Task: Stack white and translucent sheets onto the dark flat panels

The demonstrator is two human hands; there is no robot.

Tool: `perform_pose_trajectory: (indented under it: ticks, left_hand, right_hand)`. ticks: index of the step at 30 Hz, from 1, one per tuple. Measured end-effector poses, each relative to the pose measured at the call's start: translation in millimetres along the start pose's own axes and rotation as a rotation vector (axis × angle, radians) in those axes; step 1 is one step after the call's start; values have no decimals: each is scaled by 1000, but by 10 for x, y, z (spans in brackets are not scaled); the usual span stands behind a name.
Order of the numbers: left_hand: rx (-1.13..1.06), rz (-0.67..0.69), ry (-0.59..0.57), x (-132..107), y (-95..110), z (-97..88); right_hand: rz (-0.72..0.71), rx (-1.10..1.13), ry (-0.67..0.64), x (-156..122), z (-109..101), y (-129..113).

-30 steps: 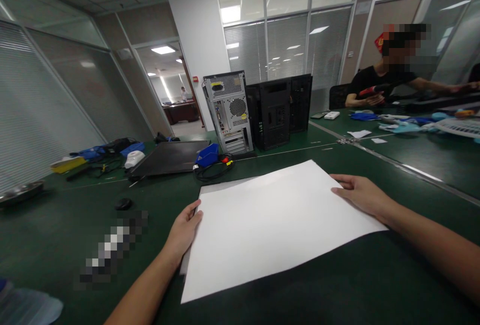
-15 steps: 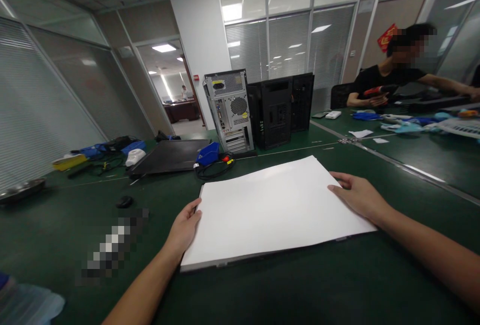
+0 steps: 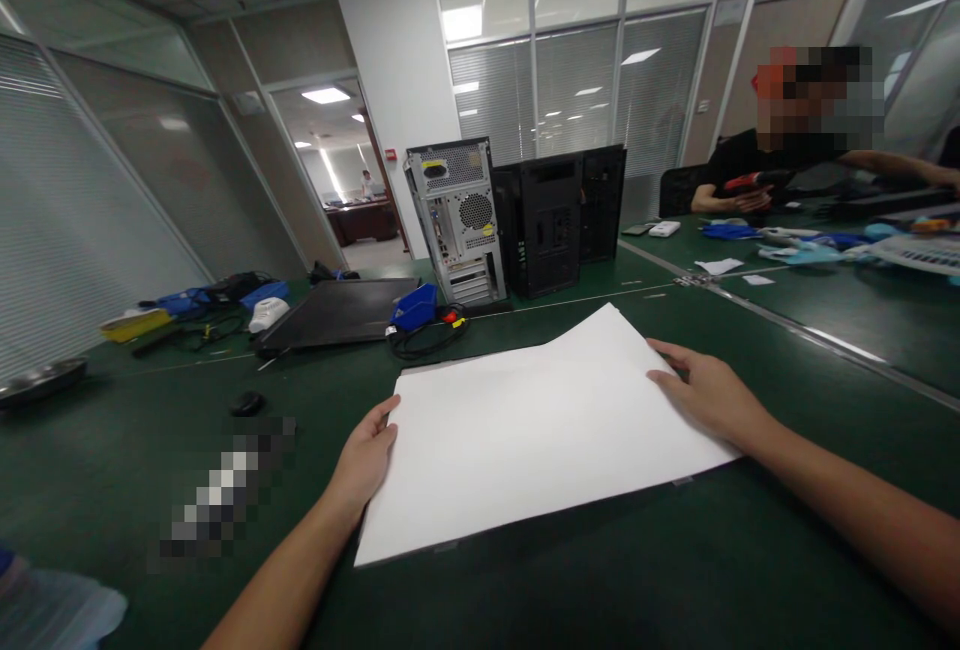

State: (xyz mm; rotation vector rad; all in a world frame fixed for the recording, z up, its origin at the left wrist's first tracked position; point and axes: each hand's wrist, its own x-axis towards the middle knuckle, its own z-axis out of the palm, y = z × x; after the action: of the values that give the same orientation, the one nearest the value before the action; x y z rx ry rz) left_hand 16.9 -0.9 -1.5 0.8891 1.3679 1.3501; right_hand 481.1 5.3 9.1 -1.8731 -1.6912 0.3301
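Observation:
A large, thin white sheet (image 3: 517, 430) spans the space between my hands, low over the green table. Its far right corner bends upward. My left hand (image 3: 367, 455) pinches the left edge between thumb and fingers. On the opposite edge, my right hand (image 3: 701, 390) grips with the thumb on top and the fingers around the side. Beneath the sheet, a thin panel (image 3: 472, 362) shows as a dark edge at the back; the rest of it is covered.
Two computer cases, one silver (image 3: 459, 220) and one black (image 3: 547, 220), stand at the back. A flat black panel (image 3: 337, 310), a blue bin (image 3: 414, 307) and cables lie left of them. A black mouse (image 3: 247, 403) sits at left. Another person (image 3: 750, 170) holds a red-and-black tool at right.
Both hands have moved slightly left with the white sheet. Its near left corner has come toward me, its far right corner bends more, and the panel's back edge now shows.

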Motion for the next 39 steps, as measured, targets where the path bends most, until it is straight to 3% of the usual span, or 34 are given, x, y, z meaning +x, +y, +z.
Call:
perform_pose_trajectory:
  ticks: [13,31,36,39]
  left_hand:
    - [35,8,-29,17,-25,-36]
    - [108,-27,-55,-79,62,7]
    - [79,-27,-60,-69,62,8]
    - [30,-52,-36,-87,90,14]
  right_hand:
    - [34,-61,25,-22,5,-24]
    - [-101,-123,29,-67,53,17]
    - [-238,-186,54,-80,69,9]
    - [-498,-272,99,-178,59,-108]
